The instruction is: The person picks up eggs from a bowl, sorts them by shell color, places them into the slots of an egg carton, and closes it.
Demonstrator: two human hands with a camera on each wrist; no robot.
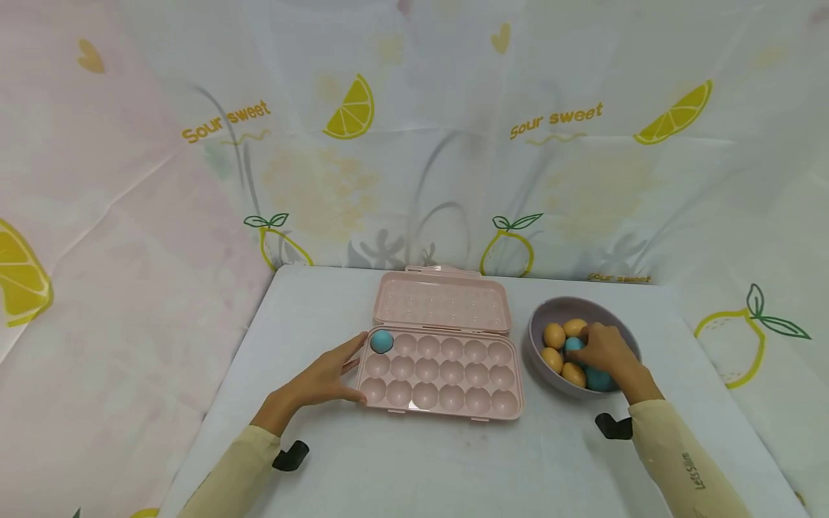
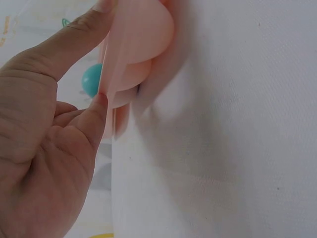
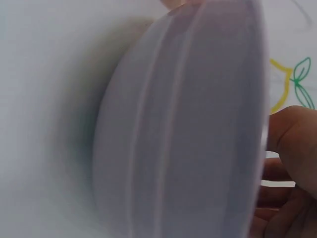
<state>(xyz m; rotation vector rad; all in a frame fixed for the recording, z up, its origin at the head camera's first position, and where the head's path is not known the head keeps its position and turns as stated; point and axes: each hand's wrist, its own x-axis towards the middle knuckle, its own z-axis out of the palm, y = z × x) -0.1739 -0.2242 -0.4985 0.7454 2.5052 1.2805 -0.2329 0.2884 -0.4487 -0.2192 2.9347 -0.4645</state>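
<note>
A pink egg tray (image 1: pixel 426 395) with rows of round hollows lies with its lid (image 1: pixel 443 302) folded back. One blue egg (image 1: pixel 381 342) sits in its far left hollow. My left hand (image 1: pixel 324 375) touches the tray's left edge, thumb and fingers spread along it; the left wrist view shows its fingertips on the thin rim. To the right stands a grey-purple bowl (image 1: pixel 553 308) holding several yellow-orange eggs (image 1: pixel 553 336) and blue ones. My right hand (image 1: pixel 609 351) reaches into it, thumb and fingers around a blue egg (image 1: pixel 573 345). In the right wrist view, the bowl's side (image 3: pixel 178 129) partly hides that hand.
Everything stands on a white-covered table (image 1: pixel 317 309). A lemon-printed cloth (image 1: pixel 414 180) hangs behind it and along both sides. Another blue egg (image 1: pixel 599 379) lies in the bowl near the right wrist. Black wrist mounts (image 1: pixel 291 456) stick out from both sleeves.
</note>
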